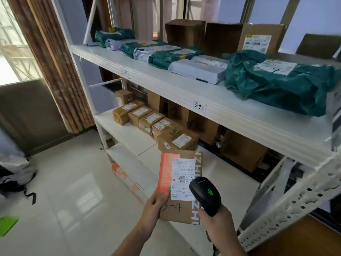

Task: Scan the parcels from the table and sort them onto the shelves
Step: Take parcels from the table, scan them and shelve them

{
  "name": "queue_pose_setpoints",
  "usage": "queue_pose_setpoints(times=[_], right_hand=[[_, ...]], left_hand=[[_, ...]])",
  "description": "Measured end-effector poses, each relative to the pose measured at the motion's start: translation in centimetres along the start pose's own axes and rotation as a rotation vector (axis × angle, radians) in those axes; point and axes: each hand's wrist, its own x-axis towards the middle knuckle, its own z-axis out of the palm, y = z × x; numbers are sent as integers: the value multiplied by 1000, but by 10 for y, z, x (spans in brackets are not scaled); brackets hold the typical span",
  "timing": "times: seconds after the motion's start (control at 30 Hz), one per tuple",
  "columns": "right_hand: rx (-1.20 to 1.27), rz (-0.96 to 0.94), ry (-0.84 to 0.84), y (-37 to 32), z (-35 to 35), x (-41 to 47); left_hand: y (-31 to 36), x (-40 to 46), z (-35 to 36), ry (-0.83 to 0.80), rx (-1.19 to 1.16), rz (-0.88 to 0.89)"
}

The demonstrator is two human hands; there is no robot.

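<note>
Left hand [154, 205] grips parcel [180, 185] marked 3-4; right hand [216, 221] grips scanner [205, 194]

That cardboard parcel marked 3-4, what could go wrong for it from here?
1. The left hand pinches the cardboard parcel only at its lower edge, so it might slip.
2. The 3-4 tag marks a shelf already crowded with mailer bags; space may be tight.
3. The barcode scanner hides part of the label.

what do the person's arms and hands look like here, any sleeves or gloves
Both forearms come up from the bottom edge bare, with no sleeve in view. The left hand and the right hand wear no gloves, and no rings, watch or wristband can be seen. Nothing is marked on either arm.
</note>
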Motion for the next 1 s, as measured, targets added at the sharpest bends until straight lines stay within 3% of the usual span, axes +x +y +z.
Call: queue_pose_setpoints(times=[0.67, 1.0], right_hand=[[-57, 169, 317, -38, 114, 86], [-13, 229, 357, -29, 85, 125]], left_hand=[[45, 161, -79, -340, 70, -56], [35, 214, -30, -249, 172, -40]])
